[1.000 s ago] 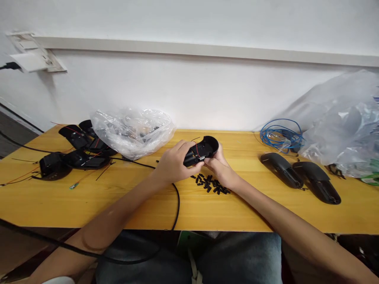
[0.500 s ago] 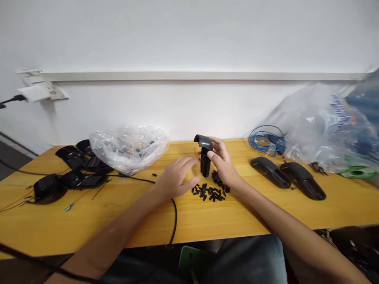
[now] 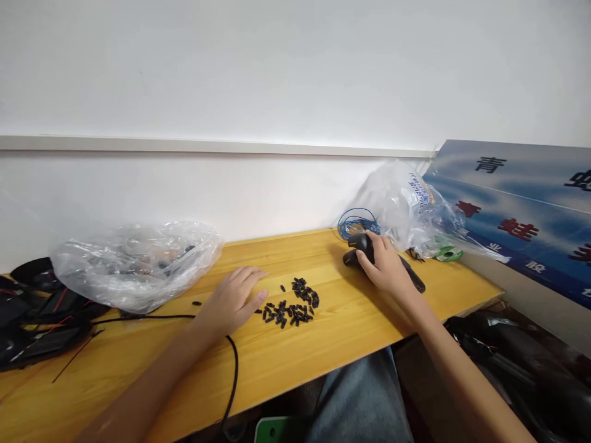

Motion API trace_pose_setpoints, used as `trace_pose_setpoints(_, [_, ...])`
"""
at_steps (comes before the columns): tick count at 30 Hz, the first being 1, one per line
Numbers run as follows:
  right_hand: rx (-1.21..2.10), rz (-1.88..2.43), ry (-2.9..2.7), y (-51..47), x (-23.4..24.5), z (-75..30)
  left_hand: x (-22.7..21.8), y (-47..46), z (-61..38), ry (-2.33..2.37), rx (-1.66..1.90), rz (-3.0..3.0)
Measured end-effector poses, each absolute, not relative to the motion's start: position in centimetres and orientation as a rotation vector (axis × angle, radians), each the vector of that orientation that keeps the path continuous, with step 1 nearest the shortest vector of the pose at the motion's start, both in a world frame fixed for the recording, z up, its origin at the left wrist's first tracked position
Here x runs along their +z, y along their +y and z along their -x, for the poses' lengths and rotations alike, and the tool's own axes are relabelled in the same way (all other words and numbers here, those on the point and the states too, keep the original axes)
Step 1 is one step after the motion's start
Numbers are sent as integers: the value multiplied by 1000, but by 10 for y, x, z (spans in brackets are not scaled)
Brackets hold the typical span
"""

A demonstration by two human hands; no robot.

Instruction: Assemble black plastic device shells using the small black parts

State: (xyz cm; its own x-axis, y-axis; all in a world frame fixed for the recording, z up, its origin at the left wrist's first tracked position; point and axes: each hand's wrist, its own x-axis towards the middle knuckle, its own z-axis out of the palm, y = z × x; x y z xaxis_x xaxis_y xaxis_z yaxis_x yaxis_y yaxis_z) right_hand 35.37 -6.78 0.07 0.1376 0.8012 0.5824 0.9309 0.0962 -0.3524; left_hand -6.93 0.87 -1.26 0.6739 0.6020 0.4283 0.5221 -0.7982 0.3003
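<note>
My right hand [image 3: 385,266] reaches to the far right of the wooden table [image 3: 351,320] and grips a black plastic housing [image 3: 357,245], next to other black housings [image 3: 413,278] lying there. My left hand [image 3: 233,298] rests flat on the table with fingers stretched out, holding nothing. Just right of it lies a pile of several small black parts [image 3: 293,307].
A clear plastic bag of parts [image 3: 138,261] sits at the left, with black housings and red wires [image 3: 32,307] beyond it. A black cable [image 3: 233,363] runs under my left forearm. At the far right are a blue wire coil [image 3: 353,220], a large plastic bag [image 3: 406,203] and a blue sign [image 3: 521,209].
My right hand carried the black housing from the middle of the table to the right end, beside the others. My left hand let go and lies flat. My view turned right.
</note>
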Motion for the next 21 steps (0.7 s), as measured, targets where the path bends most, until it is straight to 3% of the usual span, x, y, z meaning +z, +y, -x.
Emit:
trace_pose_setpoints(8, [-173, 1783, -1800, -66, -33, -359, -17, 15, 68, 956, 759, -2701])
trace_pose_setpoints(17, [-399, 1781, -1407, -99, -2, -398, -16, 28, 80, 1082, 861, -2764])
trace_pose_setpoints(21, [-340, 1907, -1344, -113, -9, -427, -16, 29, 82, 1118, 896, -2754])
